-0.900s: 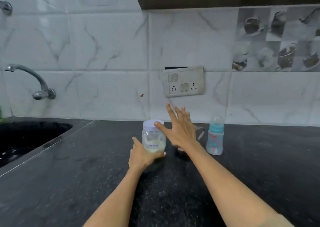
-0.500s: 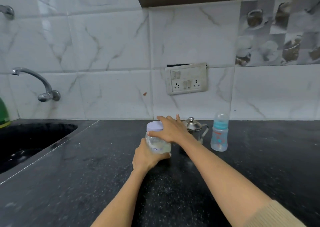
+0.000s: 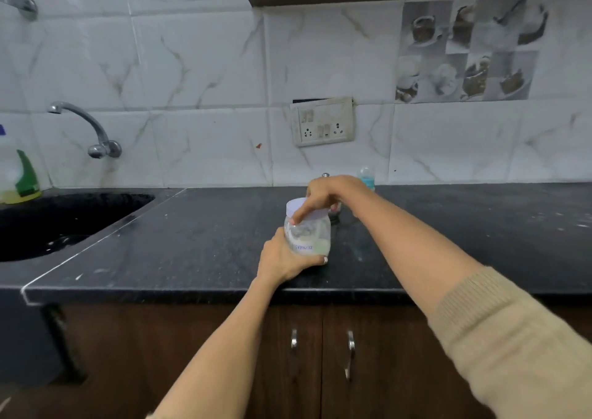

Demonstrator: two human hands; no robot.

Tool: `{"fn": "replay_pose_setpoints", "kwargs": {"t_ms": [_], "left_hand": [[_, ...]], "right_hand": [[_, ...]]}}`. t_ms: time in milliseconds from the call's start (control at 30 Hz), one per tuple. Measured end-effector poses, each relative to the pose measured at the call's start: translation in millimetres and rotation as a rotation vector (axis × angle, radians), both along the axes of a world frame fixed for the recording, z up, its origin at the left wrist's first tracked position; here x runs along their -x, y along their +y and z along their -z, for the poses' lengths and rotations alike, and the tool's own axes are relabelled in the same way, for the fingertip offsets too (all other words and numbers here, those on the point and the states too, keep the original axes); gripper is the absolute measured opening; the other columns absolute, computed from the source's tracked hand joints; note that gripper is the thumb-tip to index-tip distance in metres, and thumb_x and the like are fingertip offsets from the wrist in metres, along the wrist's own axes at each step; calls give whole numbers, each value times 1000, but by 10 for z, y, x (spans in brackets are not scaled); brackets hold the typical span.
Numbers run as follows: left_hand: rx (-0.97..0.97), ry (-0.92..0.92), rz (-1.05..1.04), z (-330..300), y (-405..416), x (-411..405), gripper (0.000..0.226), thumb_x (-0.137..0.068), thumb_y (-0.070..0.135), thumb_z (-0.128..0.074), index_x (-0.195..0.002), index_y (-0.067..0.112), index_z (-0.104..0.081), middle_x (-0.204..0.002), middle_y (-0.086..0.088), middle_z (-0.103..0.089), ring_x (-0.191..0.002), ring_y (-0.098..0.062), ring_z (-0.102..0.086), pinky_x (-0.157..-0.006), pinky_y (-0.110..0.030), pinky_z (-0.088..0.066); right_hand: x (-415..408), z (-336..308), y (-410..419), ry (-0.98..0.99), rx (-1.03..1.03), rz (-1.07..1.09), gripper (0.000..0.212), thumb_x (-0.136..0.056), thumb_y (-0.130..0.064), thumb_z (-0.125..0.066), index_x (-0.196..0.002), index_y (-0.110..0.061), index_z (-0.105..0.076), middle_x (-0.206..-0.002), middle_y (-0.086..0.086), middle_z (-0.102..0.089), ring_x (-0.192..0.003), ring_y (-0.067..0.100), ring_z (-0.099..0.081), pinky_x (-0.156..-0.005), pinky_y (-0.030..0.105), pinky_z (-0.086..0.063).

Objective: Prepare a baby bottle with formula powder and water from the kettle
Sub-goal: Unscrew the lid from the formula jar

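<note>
A clear plastic formula jar (image 3: 312, 237) with a pale lilac lid (image 3: 296, 205) stands on the black counter (image 3: 192, 245), a little powder in its bottom. My left hand (image 3: 283, 258) grips the jar's lower body from the left. My right hand (image 3: 326, 194) sits on top, fingers curled round the lid. Behind that hand, only the knob of the small steel kettle (image 3: 325, 174) and the blue top of the baby bottle (image 3: 366, 178) show near the wall.
A black sink (image 3: 64, 223) with a wall tap (image 3: 93, 130) lies at the left, a dish-soap bottle (image 3: 19, 175) beside it. A socket panel (image 3: 322, 121) is on the tiled wall. Brown cabinet doors with metal handles (image 3: 350, 345) are below the counter edge.
My right hand went from spread open above the jar to closed over its lid. The view pulled back and tilted down, so the counter edge and cabinets now show.
</note>
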State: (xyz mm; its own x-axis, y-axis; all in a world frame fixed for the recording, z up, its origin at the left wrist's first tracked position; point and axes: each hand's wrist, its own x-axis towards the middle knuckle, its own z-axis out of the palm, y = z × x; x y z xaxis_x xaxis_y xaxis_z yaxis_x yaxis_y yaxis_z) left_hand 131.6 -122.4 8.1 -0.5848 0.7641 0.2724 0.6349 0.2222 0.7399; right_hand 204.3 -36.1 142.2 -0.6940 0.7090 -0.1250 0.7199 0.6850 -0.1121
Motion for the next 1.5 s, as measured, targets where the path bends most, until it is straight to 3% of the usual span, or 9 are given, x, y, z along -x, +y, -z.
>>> {"fn": "replay_pose_setpoints", "kwargs": {"t_ms": [267,433,533,700,833,1000,1133,1367,1500], "left_hand": [[-27,-21,0,18,-32,-64,88,-46,59,-79,-119,22,-44,-110,5,-58,-103,-19,-56,-80,-29,-45],[-46,-46,57,47,6,8,85,-50,55,-82,-119,22,-45,-113,6,-57,-101,-14,-54,-81,-25,-43],[-65,-61,65,65,18,28,83,-49,53,-84,-116,23,-46,-110,8,-58,-100,-13,-56,-80,-25,-44],[-87,-91,63,80,35,40,82,-47,49,-85,-115,23,-47,-107,9,-58,-98,-12,-57,-80,-26,-46],[-92,-104,56,85,39,40,84,-47,47,-86,-117,22,-46,-104,10,-56,-95,-11,-56,-76,-24,-44],[-97,-127,49,78,30,27,80,-47,46,-86,-112,24,-46,-101,11,-56,-91,-9,-56,-72,-23,-43],[-97,-113,41,82,29,23,83,-46,47,-86,-115,23,-46,-105,9,-57,-94,-11,-56,-76,-26,-45],[-70,-88,22,82,21,14,85,-45,53,-83,-115,24,-45,-106,9,-57,-95,-13,-56,-77,-30,-49],[-69,-91,19,100,27,26,85,-43,55,-82,-113,23,-46,-106,7,-59,-97,-15,-58,-83,-36,-53]], "right_hand": [[5,-85,-6,-94,172,-10,69,-58,-52,-80,-112,-16,-56,-102,5,-58,-69,21,-54,-66,32,-45],[-67,-156,71,-143,227,-130,71,-83,-13,-71,-143,-26,-36,-143,1,-38,-129,24,-40,-101,32,-42],[-53,-206,121,-140,277,-147,83,-81,-18,-72,-148,-32,-25,-157,-4,-20,-145,23,-18,-115,37,-27],[-10,-250,68,5,113,-43,103,-60,-85,-53,-143,-27,-36,-144,2,-43,-109,26,-63,-91,39,-52],[23,-192,58,-90,29,40,91,-61,-77,-62,-128,-16,-50,-117,8,-62,-64,20,-67,-57,24,-48],[12,-229,-40,-99,131,-75,59,-70,-39,-64,-127,-35,-51,-129,2,-44,-101,28,-60,-79,35,-56],[14,-243,-125,0,-12,-102,75,-77,-63,-53,-144,-45,-25,-152,1,-20,-132,32,-37,-98,44,-45],[7,-235,-183,-129,-112,-63,78,-79,-54,-59,-146,-28,-29,-145,6,-41,-72,18,-55,-78,30,-48],[55,-223,-128,-117,35,-152,93,-66,-43,-68,-143,-49,-17,-153,0,-29,-131,27,-42,-104,41,-40]]}}
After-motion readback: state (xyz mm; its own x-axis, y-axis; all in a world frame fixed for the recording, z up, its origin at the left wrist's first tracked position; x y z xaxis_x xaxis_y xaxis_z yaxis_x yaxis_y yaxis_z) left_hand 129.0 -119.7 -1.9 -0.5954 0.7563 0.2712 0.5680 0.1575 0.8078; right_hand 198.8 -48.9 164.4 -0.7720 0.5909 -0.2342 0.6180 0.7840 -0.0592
